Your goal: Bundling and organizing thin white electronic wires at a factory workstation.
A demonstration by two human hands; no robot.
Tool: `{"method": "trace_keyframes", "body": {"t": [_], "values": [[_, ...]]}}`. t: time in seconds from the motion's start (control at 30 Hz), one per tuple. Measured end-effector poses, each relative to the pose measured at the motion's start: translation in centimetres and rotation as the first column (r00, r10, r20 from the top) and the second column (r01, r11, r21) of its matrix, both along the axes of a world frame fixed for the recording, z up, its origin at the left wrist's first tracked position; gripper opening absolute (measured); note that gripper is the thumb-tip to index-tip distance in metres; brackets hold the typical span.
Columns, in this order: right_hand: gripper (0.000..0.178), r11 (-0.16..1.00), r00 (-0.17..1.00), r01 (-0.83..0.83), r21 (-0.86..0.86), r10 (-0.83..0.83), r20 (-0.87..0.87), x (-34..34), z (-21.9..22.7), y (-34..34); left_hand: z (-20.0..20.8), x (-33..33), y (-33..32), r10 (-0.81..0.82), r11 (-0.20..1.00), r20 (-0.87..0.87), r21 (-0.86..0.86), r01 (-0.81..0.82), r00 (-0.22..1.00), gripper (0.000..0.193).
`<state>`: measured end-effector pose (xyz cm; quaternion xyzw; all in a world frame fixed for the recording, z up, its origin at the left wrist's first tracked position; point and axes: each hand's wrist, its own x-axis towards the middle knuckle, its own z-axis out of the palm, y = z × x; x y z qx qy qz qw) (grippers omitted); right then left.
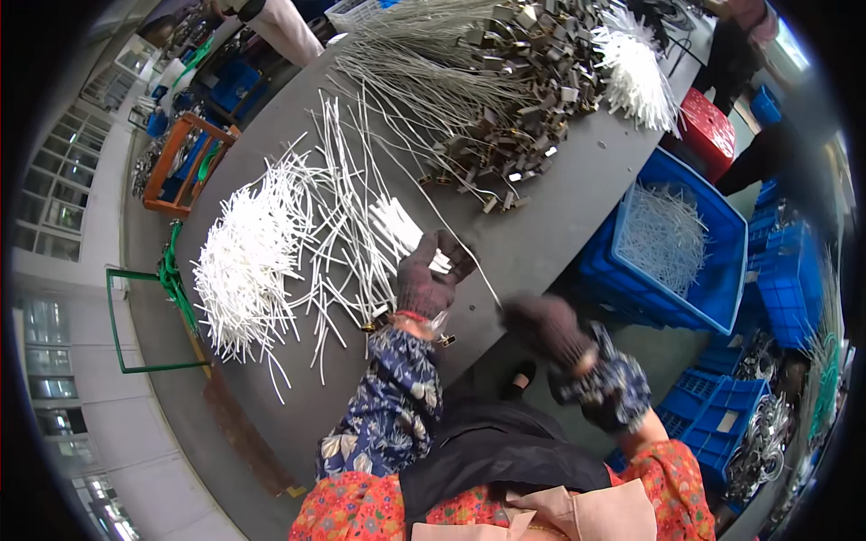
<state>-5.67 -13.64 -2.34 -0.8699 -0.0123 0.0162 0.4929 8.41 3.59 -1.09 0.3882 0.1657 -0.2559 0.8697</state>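
Note:
My left hand (431, 275), in a dark knit glove, is curled over the table around a bundle of short white tubes (395, 224). Some tubes show between its fingers. A long thin pale wire (456, 236) runs past that hand down to the fingertips of my right hand (543, 326), gloved alike and blurred, beyond the table's near edge; its fingers look closed on the wire's end. Left of my left hand lie loose white wires (338, 230) and a large heap of white strands (253, 257). Small metal pieces lie by my left wrist.
The grey table (559, 230) carries a pile of metal-ended parts (532, 81) with long wires at the back, and a white tube bundle (636, 77). At right stand a blue crate (722, 270) holding clear strands and a red stool (706, 131). Other people stand near the far end.

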Motion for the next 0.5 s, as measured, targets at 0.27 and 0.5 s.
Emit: {"method": "trace_keyframes", "body": {"t": [0.27, 0.5], "values": [[0.035, 0.950, 0.604, 0.274, -0.149, -0.290, -0.742, -26.8, -4.0, -2.2, 2.0, 2.1, -1.7, 0.053, 0.984, 0.180, 0.156, -0.082, 0.982, 0.023], [0.035, 0.864, 0.390, 0.500, -0.058, -0.284, -0.876, -28.8, -3.7, -1.1, 7.7, 4.7, -0.2, 0.188, 0.963, 0.330, 0.125, -0.240, 0.925, 0.020]]}}
